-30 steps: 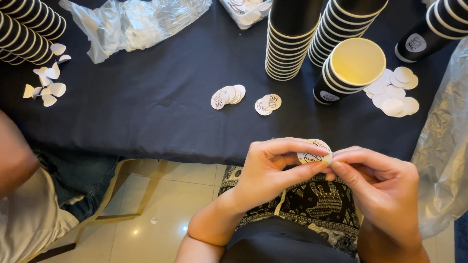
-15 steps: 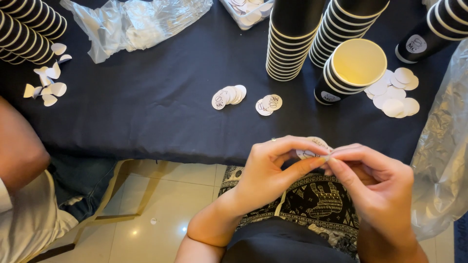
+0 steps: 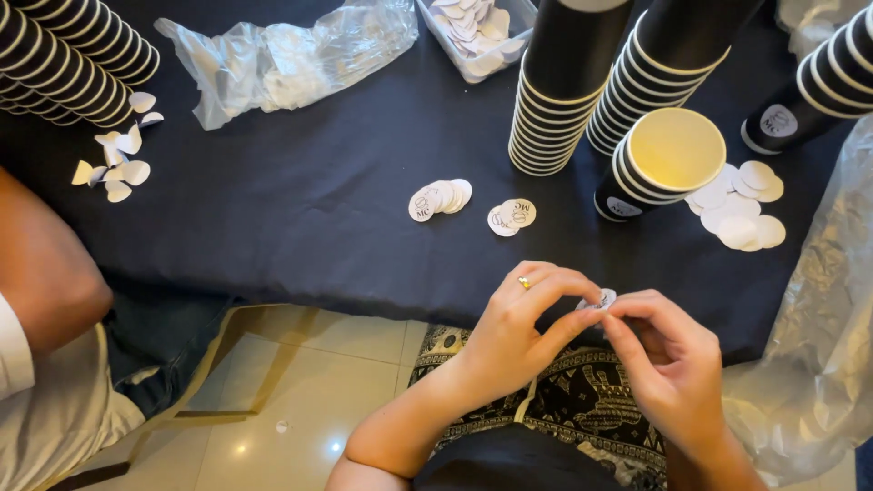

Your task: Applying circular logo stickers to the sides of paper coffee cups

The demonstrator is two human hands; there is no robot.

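sticker: small round white sticker (image 3: pixel 605 297) pinched between both hands, just off the near edge of the black table (image 3: pixel 300 245)
left hand (image 3: pixel 518 318): fingertips gripping its left edge
right hand (image 3: pixel 668 359): fingertips on its right edge, looks like picking at it
handling: probably featherlight, floppy, tacky; best held by the rim
facing: mostly hidden, can't tell; round, so no long axis
nearby: open paper cup (image 3: pixel 668 159) farther back on that table

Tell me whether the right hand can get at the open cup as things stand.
Probably yes: the right hand pinches a round sticker with the left hand, but bare black cloth lies between it and the open cup.
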